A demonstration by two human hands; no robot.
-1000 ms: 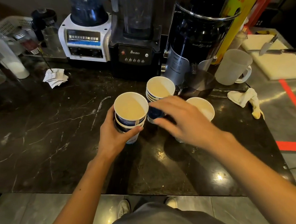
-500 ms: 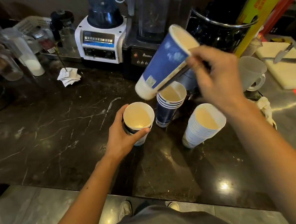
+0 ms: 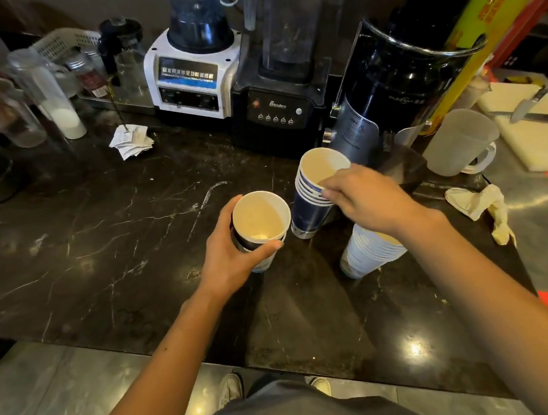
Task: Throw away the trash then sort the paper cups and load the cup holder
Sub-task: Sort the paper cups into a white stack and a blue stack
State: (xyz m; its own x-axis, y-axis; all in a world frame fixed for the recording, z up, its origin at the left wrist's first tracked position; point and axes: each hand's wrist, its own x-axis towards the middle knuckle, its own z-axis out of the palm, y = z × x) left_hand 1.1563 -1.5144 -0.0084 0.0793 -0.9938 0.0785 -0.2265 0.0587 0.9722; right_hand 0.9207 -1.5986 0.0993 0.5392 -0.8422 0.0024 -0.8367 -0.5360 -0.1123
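Note:
My left hand (image 3: 229, 259) grips a short stack of paper cups (image 3: 260, 219) standing on the dark marble counter (image 3: 106, 231). Just right of it stands a taller stack of blue paper cups (image 3: 312, 203). My right hand (image 3: 366, 197) pinches the near rim of that blue stack's top cup. A stack of white paper cups (image 3: 366, 258) stands in front, partly hidden under my right wrist. Crumpled paper scraps (image 3: 132, 141) lie at the back left of the counter.
Two blenders (image 3: 194, 73) (image 3: 279, 105) and a black machine (image 3: 398, 86) line the back. A frosted jug (image 3: 458, 144), a crumpled cloth (image 3: 482, 205), and a cutting board with a knife (image 3: 532, 105) are on the right. Jars and glassware (image 3: 51, 95) crowd the far left.
My right hand lifted a blue cup, then brought it down onto the blue stack, where it now rests nested. My left hand kept hold of its stack.

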